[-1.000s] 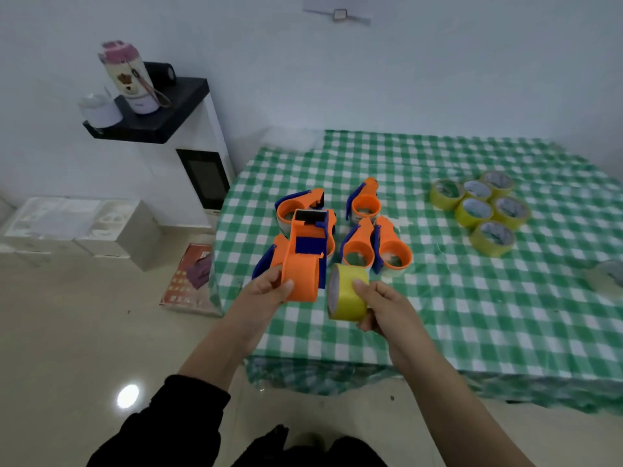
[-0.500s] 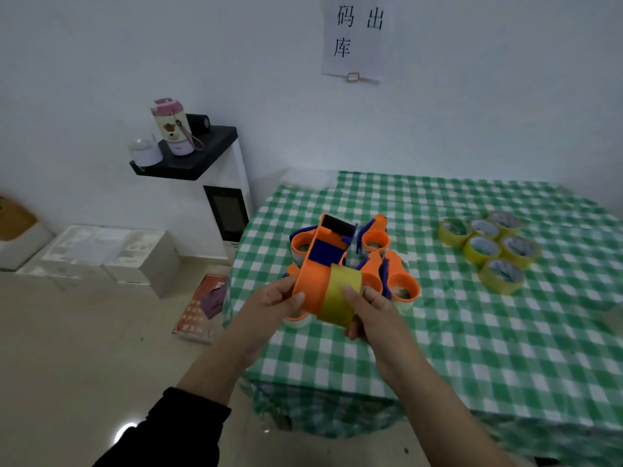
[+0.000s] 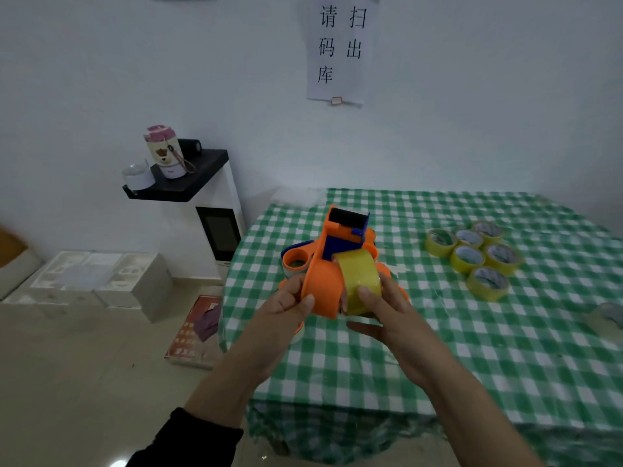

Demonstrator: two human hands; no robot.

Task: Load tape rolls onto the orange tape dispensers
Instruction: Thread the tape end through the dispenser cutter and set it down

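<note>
since the earlier frame, we have pressed the yellow tape roll (image 3: 359,284) against the orange dispenser (image 3: 328,278). our left hand (image 3: 286,308) grips the dispenser; our right hand (image 3: 387,311) grips the roll, near the table's (image 3: 438,365) front-left corner.

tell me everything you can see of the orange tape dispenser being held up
The dispenser looks like orange plastic: a rounded shell, a dark blue inner piece, a black roller at its top end. It is tilted, roller end up and away, above the checked table. The left hand grips the shell; the right hand holds a yellow tape roll against its side. Whether the roll is seated is unclear.
</note>
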